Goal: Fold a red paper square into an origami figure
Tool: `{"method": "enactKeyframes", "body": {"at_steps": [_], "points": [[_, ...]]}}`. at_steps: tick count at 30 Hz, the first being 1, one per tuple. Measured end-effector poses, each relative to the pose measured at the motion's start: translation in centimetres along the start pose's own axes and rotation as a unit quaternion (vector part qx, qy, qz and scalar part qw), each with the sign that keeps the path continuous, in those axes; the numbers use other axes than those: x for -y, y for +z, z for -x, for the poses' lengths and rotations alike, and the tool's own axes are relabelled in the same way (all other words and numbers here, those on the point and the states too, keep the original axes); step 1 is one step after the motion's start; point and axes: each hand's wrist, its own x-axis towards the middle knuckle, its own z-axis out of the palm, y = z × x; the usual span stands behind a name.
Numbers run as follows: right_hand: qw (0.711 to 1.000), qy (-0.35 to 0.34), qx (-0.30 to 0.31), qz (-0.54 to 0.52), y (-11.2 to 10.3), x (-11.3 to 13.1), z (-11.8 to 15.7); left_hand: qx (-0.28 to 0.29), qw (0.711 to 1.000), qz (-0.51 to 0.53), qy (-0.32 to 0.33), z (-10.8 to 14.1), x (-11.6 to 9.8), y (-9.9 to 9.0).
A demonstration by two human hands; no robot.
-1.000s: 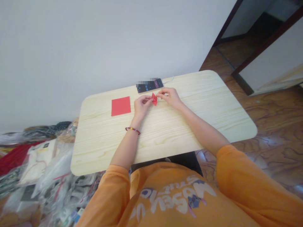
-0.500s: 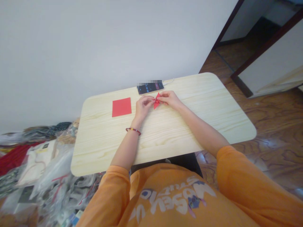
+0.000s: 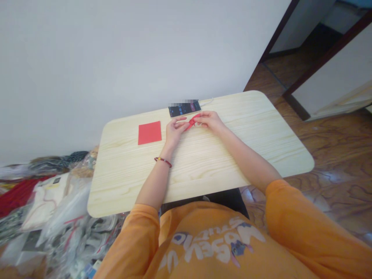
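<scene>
Between my hands is a small piece of folded red paper (image 3: 192, 122), slanting from lower left to upper right above the table. My left hand (image 3: 174, 130) pinches its lower left end between thumb and fingers. At the upper right end, my right hand (image 3: 209, 120) is closed on the same paper. My fingertips hide parts of the folds. Left of my left hand, a flat square of red paper (image 3: 149, 133) lies on the pale wooden table (image 3: 203, 162).
A phone (image 3: 184, 109) with a lit screen lies behind my hands near the wall, with a white cable (image 3: 207, 102) at its right. Clothes and plastic bags (image 3: 66, 209) are heaped left of the table. A doorway (image 3: 290, 46) stands at the far right.
The folded paper has turned, its lower end swinging left and its upper end right. My left fingers have shifted onto the lower end; my right hand stays nearly in place.
</scene>
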Motion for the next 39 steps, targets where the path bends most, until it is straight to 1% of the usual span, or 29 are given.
{"method": "enactKeyframes", "body": {"at_steps": [3, 6, 9, 13, 16, 19, 23, 26, 29, 31, 33, 35, 38, 39], "points": [[0.997, 0.033, 0.033, -0.057, -0.3, 0.2, -0.2, 0.01, 0.999, 0.033, -0.016, -0.3, 0.1, -0.2], [0.992, 0.045, 0.048, -0.109, -0.4, 0.2, -0.3, 0.021, 0.998, 0.054, -0.026, -0.5, 0.1, -0.2], [0.988, 0.06, 0.047, -0.135, -0.4, 0.1, -0.5, 0.023, 0.997, 0.065, -0.033, -0.6, 0.1, -0.3], [0.985, 0.077, 0.046, -0.146, -0.5, 0.0, -0.7, 0.028, 0.997, 0.066, -0.026, -0.5, 0.0, -0.4], [0.986, 0.081, 0.033, -0.141, -0.6, 0.1, -0.7, 0.014, 0.997, 0.068, -0.029, -0.4, -0.1, -0.4], [0.987, 0.079, 0.006, -0.139, -0.6, 0.0, -0.7, -0.027, 0.996, 0.072, -0.036, -0.4, -0.2, -0.2], [0.986, 0.075, -0.035, -0.141, -0.4, 0.1, -0.5, -0.078, 0.994, 0.075, -0.022, -0.1, -0.5, 0.3], [0.985, 0.068, -0.067, -0.142, -0.2, 0.2, -0.4, -0.098, 0.993, 0.067, -0.006, 0.0, -0.6, 0.7], [0.985, 0.043, -0.101, -0.134, -0.2, 0.6, -0.5, -0.119, 0.99, 0.069, 0.016, 0.0, -0.4, 1.1], [0.981, 0.025, -0.14, -0.132, -0.6, 0.9, -0.7, -0.134, 0.988, 0.068, 0.023, -0.1, -0.2, 1.3], [0.974, 0.013, -0.178, -0.137, -1.5, 1.4, -1.2, -0.138, 0.989, 0.048, 0.023, -0.3, -0.1, 1.5], [0.965, 0.004, -0.219, -0.144, -2.8, 2.0, -1.7, -0.117, 0.993, 0.01, 0.01, -0.6, -0.1, 1.9], [0.953, -0.007, -0.264, -0.147, -5.5, 3.3, -2.6, -0.074, 0.997, -0.032, -0.007, -1.1, -0.1, 2.7], [0.947, -0.003, -0.287, -0.144, -6.5, 3.7, -2.8, -0.067, 0.997, -0.043, -0.013, -1.3, 0.0, 3.0]]}}
